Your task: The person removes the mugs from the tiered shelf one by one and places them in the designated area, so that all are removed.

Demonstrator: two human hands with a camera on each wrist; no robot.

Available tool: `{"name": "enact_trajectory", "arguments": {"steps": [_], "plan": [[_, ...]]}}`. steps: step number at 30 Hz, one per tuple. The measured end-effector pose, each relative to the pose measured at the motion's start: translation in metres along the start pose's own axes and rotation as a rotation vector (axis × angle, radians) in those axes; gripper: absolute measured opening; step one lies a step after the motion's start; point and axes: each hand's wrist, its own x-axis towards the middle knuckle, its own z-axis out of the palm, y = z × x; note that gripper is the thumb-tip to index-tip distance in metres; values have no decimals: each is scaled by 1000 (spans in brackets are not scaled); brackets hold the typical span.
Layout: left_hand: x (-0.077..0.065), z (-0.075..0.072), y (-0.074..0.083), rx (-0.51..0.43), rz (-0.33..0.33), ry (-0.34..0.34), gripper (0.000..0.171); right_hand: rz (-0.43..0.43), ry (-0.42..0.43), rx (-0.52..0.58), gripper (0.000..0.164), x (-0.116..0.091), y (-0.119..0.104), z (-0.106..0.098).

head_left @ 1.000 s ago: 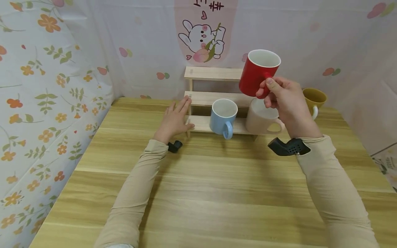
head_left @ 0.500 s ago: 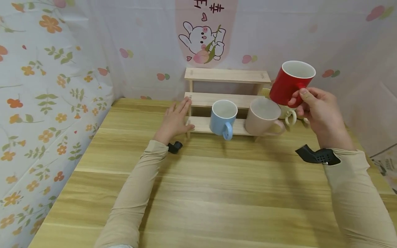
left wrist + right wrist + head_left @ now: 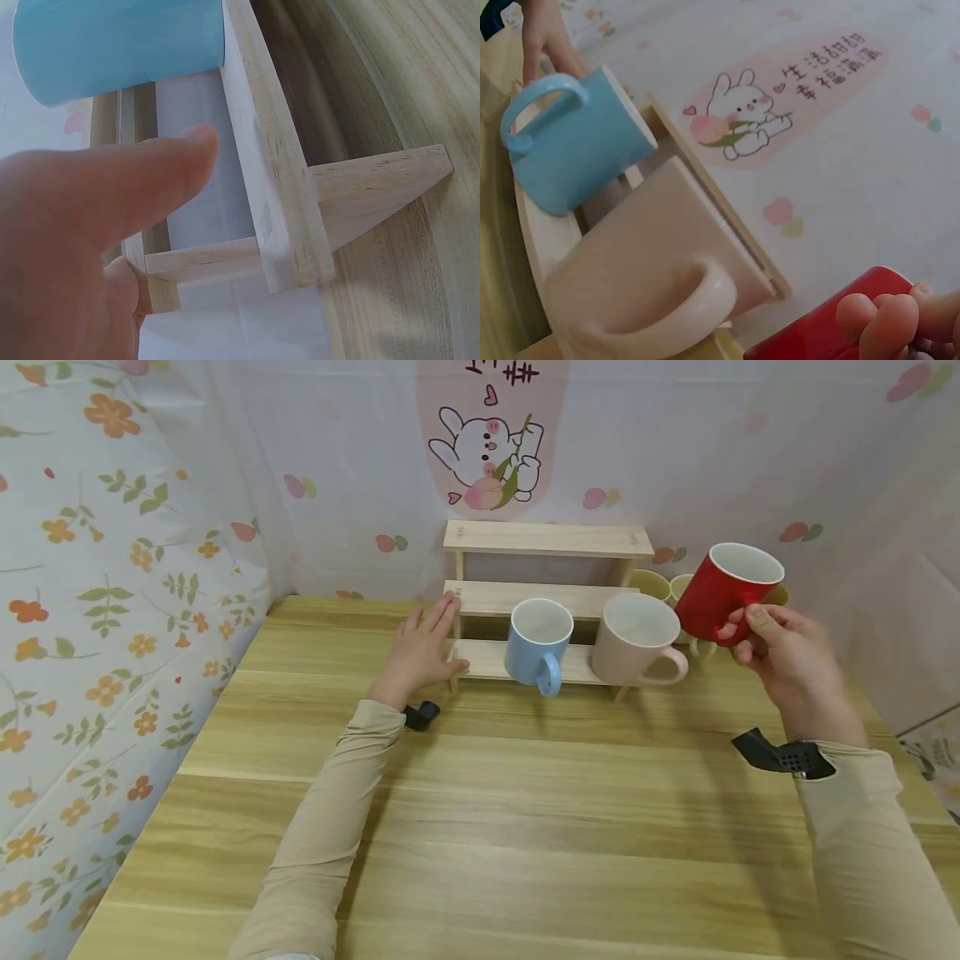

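A broad stretch of wood-grain table [image 3: 540,827] runs between the two sleeves [image 3: 322,827] up to the front of a three-tiered wooden shelf [image 3: 525,598]. On the right, the right hand [image 3: 798,660] pinches the handle of a red mug [image 3: 712,597], holding it tilted in the air to the right of the shelf. At the left end, the left hand [image 3: 420,652] lies relaxed, its extended fingers touching the shelf's side edge. On the lowest tier [image 3: 483,658], a strip of board separates the thumb from a blue mug [image 3: 531,656], whose handle juts past the front edge. After a narrow gap, a pink mug [image 3: 626,652] stands at the right end, handle pointing outward, near the red one. Behind the red mug and beside the shelf sit yellowish mugs [image 3: 651,585], partly hidden. Beyond the table's far edge hangs a printed cloth [image 3: 337,435]
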Motion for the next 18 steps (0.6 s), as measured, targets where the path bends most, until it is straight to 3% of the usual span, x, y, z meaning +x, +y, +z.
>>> {"name": "enact_trajectory", "arguments": {"steps": [6, 14, 18], "plan": [[0, -1, 1, 4, 7, -5, 97, 24, -5, 25, 15, 4, 19, -8], [-1, -2, 3, 2, 2, -7, 97, 45, -19, -106, 15, 9, 42, -15], [0, -2, 2, 0, -2, -7, 97, 51, -53, -83, 15, 13, 53, -19]]}}
